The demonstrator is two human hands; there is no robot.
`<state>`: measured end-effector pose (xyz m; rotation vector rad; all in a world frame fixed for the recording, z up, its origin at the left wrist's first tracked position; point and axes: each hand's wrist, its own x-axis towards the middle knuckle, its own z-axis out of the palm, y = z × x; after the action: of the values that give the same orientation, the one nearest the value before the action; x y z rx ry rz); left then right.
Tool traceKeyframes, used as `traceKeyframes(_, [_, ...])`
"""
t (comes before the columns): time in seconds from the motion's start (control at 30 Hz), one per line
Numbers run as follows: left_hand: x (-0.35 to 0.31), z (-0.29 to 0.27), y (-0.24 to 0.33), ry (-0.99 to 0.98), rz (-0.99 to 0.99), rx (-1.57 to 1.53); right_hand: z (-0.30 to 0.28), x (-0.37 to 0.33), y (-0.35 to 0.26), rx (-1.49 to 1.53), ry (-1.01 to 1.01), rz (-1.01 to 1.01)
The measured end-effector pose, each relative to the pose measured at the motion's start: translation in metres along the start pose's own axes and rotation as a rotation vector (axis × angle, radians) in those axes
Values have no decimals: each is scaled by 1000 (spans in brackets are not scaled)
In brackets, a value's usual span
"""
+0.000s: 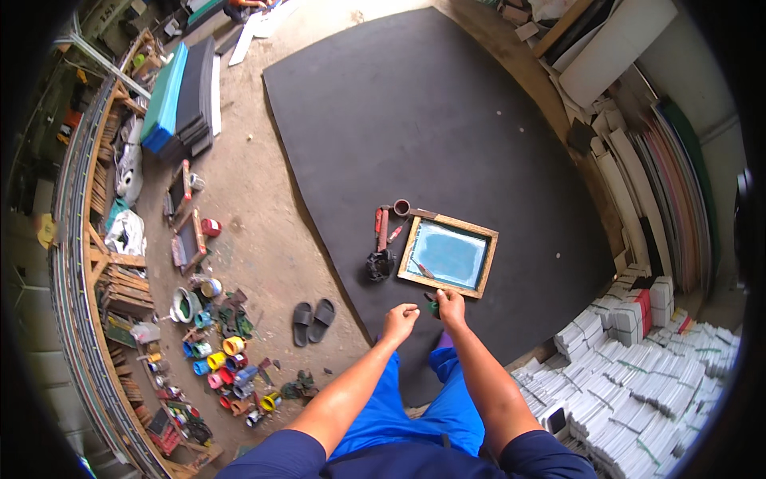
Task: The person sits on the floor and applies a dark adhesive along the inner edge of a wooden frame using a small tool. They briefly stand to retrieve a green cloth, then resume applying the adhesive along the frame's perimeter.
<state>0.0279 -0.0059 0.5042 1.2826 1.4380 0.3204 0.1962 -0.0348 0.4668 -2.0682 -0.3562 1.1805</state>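
My left hand [400,322] is closed in front of my knees, and whatever its fingers may hold is hidden. Close beside it, my right hand [452,308] pinches a small dark thing with some green on it [432,306], too small to name. Just beyond the right hand, a wooden screen-printing frame [491,263] with blue mesh lies flat on a large black sheet [399,120]. A small thin tool [422,270] rests over the frame's near left corner. Left of the frame are a crumpled black plastic bag [380,265], red-handled tools [379,222] and a cup of dark red stuff [401,207].
Black slippers [312,322] lie on the floor left of the sheet. Farther left stand several paint pots [233,346] and more framed screens [189,241]. Bundled white stacks [622,391] fill the near right. Upright boards [670,184] lean along the right wall.
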Motion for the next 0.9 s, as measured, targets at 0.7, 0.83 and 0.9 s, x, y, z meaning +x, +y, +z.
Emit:
traceKeyframes(0.7, [332,215,-343,597,-329,-80,33,443,261,-313,295,-71])
traceKeyframes(0.83, [346,229,-373,843,-277,146,-12,448,279,-863,963,-64])
traceKeyframes(0.9, [341,233,-370,856,-212,137,-35,450,286,-691,946,25])
